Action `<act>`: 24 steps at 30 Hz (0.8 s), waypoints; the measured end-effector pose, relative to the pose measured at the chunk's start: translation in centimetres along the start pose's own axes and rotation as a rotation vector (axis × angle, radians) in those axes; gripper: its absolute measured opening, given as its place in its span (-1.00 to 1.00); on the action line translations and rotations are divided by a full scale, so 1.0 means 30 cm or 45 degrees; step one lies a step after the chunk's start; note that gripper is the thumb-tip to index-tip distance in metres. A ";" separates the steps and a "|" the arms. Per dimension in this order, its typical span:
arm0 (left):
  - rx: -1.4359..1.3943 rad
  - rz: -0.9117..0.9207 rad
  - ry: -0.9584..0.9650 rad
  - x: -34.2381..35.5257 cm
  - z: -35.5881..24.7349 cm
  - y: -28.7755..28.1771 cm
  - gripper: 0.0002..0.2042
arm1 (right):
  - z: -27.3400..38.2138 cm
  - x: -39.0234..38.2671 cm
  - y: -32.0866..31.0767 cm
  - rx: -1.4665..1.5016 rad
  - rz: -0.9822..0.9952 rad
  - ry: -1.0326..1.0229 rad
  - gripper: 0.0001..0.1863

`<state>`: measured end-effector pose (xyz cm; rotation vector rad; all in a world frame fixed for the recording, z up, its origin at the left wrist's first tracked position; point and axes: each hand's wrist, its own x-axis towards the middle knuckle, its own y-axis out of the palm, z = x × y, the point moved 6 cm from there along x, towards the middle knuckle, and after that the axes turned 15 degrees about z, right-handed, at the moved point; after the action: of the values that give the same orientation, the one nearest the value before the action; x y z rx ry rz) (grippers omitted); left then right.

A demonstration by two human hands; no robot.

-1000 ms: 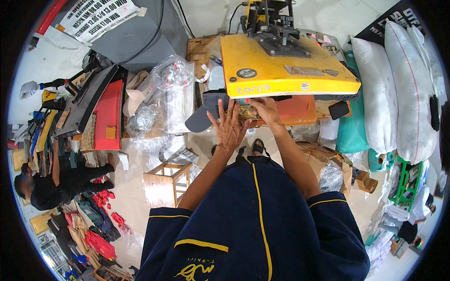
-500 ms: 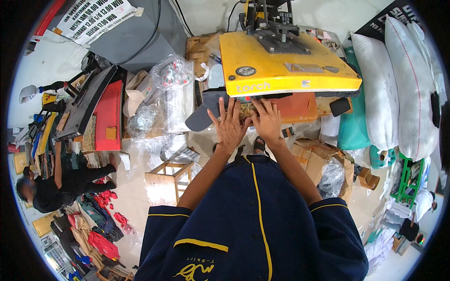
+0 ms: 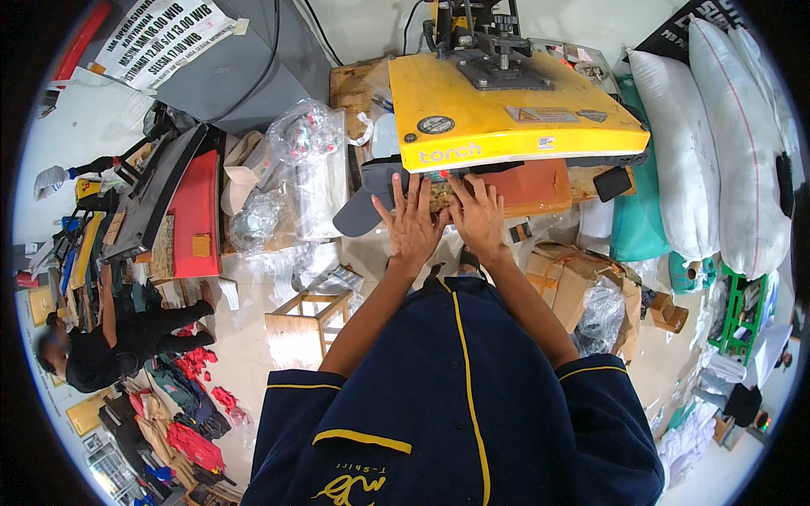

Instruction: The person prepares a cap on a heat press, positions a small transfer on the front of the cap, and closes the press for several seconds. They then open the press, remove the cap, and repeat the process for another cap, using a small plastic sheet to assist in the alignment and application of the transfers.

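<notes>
The fingers of my left hand [image 3: 413, 233] are standing well apart, the outer ones overlapping the right edge of a dark grey cap [image 3: 360, 216]; those of my right hand [image 3: 478, 221] are bending slightly, also apart, clamped on nothing I can see. The cap is lying to the left of my fingers, my left hand being nearer; its long axis is running from the brim, near and left, to the crown, far and right. Both palms are facing down, fingers pointing far, forearms reaching in from the near side. Between my hands a mottled brown pad [image 3: 440, 196] is showing; whether I am pressing it, I cannot tell. Just beyond, a yellow press [image 3: 519, 105] is overhanging the bench [image 3: 347, 93], and an orange board [image 3: 533, 185] is jutting out to the right.
</notes>
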<state>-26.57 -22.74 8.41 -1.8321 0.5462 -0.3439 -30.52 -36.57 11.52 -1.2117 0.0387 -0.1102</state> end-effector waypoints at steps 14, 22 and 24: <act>0.004 0.051 0.006 -0.001 0.007 0.009 -0.28 | -0.003 0.001 0.004 0.016 0.004 0.000 -0.56; -0.017 0.056 0.011 -0.001 0.001 -0.003 -0.29 | -0.003 0.000 0.004 0.025 -0.025 -0.011 -0.54; -0.020 0.048 0.014 -0.001 0.000 -0.004 -0.29 | -0.004 -0.001 0.003 0.022 -0.026 -0.010 -0.55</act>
<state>-26.57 -22.68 8.52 -1.8334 0.5918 -0.3258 -30.56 -36.66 11.38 -1.1953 0.0183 -0.1235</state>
